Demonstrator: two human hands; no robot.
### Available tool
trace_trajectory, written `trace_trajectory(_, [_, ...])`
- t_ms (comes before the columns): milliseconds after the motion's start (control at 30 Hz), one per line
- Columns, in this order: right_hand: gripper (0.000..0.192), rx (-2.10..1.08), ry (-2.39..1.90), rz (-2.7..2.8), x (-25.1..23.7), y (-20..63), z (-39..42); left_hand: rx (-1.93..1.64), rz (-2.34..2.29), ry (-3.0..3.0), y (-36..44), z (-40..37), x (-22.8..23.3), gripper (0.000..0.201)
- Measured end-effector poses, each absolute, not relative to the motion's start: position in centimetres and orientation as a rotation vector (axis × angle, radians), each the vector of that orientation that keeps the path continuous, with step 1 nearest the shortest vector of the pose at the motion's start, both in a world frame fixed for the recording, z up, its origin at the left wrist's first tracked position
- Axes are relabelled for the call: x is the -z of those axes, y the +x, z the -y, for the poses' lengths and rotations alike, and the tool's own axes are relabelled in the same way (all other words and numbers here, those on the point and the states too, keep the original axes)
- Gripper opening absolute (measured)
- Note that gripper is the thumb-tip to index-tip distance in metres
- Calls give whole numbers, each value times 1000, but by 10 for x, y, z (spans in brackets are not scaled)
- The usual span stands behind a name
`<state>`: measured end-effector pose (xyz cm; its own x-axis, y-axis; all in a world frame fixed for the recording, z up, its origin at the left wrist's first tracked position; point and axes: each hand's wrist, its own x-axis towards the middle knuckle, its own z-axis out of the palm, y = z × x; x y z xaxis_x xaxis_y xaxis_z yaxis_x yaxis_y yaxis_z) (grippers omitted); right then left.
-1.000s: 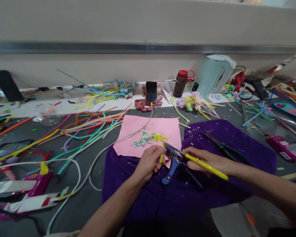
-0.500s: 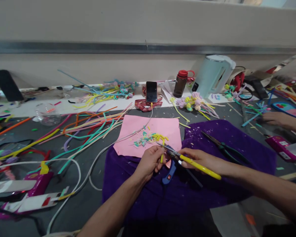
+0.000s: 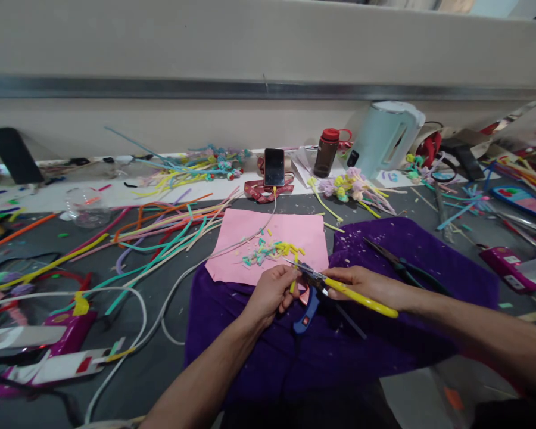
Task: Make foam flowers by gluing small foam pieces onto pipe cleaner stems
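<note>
Left hand: the left hand (image 3: 270,292) is held over the near edge of the pink paper (image 3: 250,235), its fingers (image 3: 286,285) closed on a short yellow piece (image 3: 292,286) that stands nearly upright.
Right hand: the right hand (image 3: 361,285) is wrapped shut around the yellow-handled cutters (image 3: 339,286), the handle running back along the wrist.
Cutter tip: the metal tip is pointed left and is brought right up to the top of the yellow piece; whether the blades are shut on it cannot be told.
Blue tool: a blue glue gun (image 3: 307,310) is lain on the purple cloth (image 3: 429,262), just below both hands.
Cut bits: a small heap of yellow, teal and pink cuttings (image 3: 268,249) is gathered on the pink paper, just beyond the hands.
Cloth: a dark pair of pliers (image 3: 402,265) is laid on the purple cloth, to the right of the right hand.
Surface: the grey surface (image 3: 170,357) is strewn with long coloured pipe cleaners (image 3: 161,229) at the left.
Far edge: a phone (image 3: 274,167), a red-capped bottle (image 3: 327,151) and a pale kettle (image 3: 384,137) are stood along the wall.
</note>
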<state>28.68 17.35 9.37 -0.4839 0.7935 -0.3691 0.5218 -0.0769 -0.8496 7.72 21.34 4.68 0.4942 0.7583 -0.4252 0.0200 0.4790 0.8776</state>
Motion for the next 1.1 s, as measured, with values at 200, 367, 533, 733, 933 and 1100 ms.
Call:
trace_trajectory(200, [39, -1592, -1448, 1920, -91, 289, -173, -522, -950, 993, 77, -213, -47, 32])
trace_trajectory(367, [40, -1608, -1524, 1747, -104, 285, -172, -537, -905, 939, 73, -215, -51, 30])
trace_trajectory(533, [47, -1567, -1612, 1656, -119, 283, -165, -608, -877, 848, 67, -220, -57, 30])
trace_trajectory(733, [48, -1644, -1489, 1724, -112, 291, -154, -665, -885, 774, 65, -223, -57, 24])
trace_trajectory(933, [46, -1596, -1504, 1890, -107, 291, -152, -635, -855, 777, 66, -221, -54, 22])
trace_trajectory(1100, [42, -1589, -1510, 1918, -106, 283, -153, -606, -863, 778, 68, -219, -54, 20])
